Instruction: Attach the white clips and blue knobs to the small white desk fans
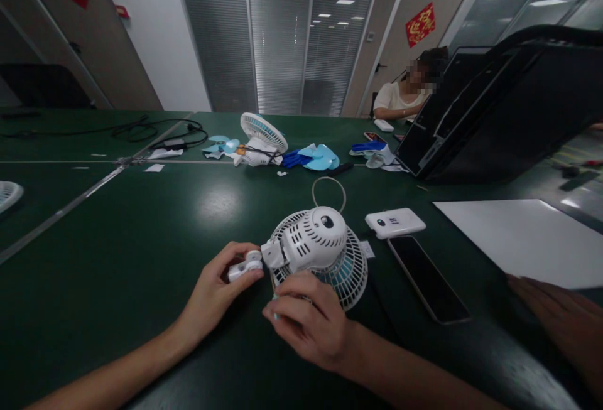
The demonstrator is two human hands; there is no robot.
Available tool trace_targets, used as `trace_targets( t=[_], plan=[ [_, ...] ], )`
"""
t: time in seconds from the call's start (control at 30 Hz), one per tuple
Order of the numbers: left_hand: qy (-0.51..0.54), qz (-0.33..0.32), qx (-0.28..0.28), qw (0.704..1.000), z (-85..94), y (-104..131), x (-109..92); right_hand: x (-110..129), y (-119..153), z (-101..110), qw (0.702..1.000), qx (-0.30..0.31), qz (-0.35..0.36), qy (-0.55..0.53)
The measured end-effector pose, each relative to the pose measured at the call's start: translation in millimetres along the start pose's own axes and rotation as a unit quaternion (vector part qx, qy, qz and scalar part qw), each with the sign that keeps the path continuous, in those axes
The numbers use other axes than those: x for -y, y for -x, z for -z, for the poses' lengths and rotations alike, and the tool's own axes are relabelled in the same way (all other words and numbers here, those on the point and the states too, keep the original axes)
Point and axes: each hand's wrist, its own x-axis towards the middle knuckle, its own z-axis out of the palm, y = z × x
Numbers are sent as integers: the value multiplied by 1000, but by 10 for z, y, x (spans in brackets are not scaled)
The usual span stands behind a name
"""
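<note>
A small white electric fan (315, 240) lies face down in front of me, its rounded motor housing on top of the wire-like guard (357, 272). My left hand (225, 278) grips a small white plastic joint piece (245, 265) between thumb and fingers, just left of the fan's neck (273, 253). My right hand (308, 319) is closed in a pinch at the near side of the guard. A speck of pale blue-green shows at its fingertips; what it holds is too small to name. Light blue blades show faintly through the guard.
Right of the fan lie a white power bank (396, 223), a black phone (428, 278) and a white sheet (522, 240). Another person's hand (560, 316) rests at far right. A second fan (264, 137), blue blades (323, 157) and gloves are farther back. A large black screen (509, 108) stands right.
</note>
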Motion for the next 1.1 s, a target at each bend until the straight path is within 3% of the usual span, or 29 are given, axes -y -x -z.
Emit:
trace_targets(
  t=[0.13, 0.3, 0.43, 0.6, 0.83, 0.97, 1.1],
  plan=[
    [-1, -2, -16, 1000, -59, -79, -79, 13, -38, 12, 999, 9, -42, -13],
    [3, 20, 22, 1000, -145, -130, -135, 5, -51, 1, 998, 7, -56, -19],
    [66, 14, 13, 998, -185, -71, -128, 20, -54, 21, 998, 8, -63, 20],
    [136, 52, 16, 989, -181, 41, -59, 20, -54, 46, 996, 26, -45, 76],
    [246, 100, 27, 964, -214, 71, 46, -28, -58, 49, 996, 48, 3, 72],
    [286, 88, 38, 953, -226, 74, 55, -7, -58, 56, 993, 45, -22, 104],
    [247, 61, 45, 966, -217, 83, 47, -3, -64, 93, 990, 59, -33, 123]
  ],
)
